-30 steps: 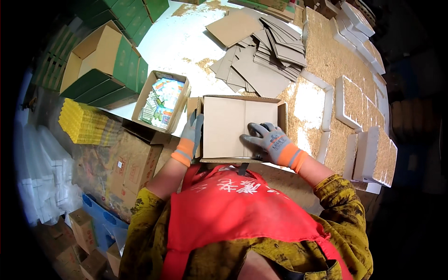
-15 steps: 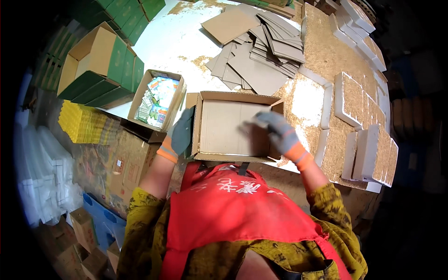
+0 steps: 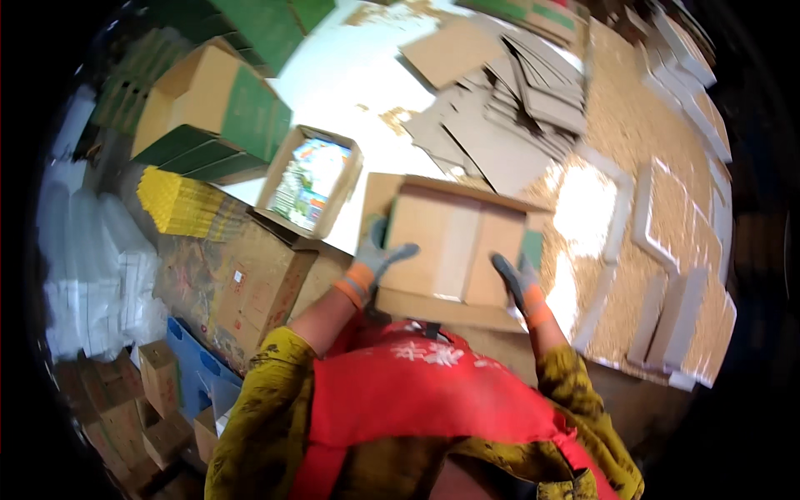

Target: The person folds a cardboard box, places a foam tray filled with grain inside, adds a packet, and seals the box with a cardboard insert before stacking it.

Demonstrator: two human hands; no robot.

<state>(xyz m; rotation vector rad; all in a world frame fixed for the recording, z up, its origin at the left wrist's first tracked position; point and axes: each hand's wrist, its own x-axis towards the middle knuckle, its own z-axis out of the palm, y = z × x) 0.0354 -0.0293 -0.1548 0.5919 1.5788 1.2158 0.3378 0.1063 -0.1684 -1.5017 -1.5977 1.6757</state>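
In front of me is an open cardboard box (image 3: 417,242), brown inside, with flaps folded outward. A pale strip of tape runs across its inner face. My left hand (image 3: 379,252), in a grey glove with an orange cuff, grips the left side, thumb over the edge. In a matching glove, my right hand (image 3: 518,279) holds the right side, thumb inward; its other fingers are mostly hidden. A bit of green outer wall shows beyond the right hand.
A smaller carton (image 3: 350,179) of colourful packets stands to the left, near green cartons (image 3: 258,112). Grey cardboard sheets (image 3: 500,137) lie piled behind the box. White-edged trays (image 3: 679,212) are at right. Yellow stacked trays (image 3: 179,204) and clear plastic bags (image 3: 100,275) are at far left.
My right hand has come from inside the box to grip its right side. The inner face now shows brown board with tape instead of a plain greyish surface. The whole view has shifted.
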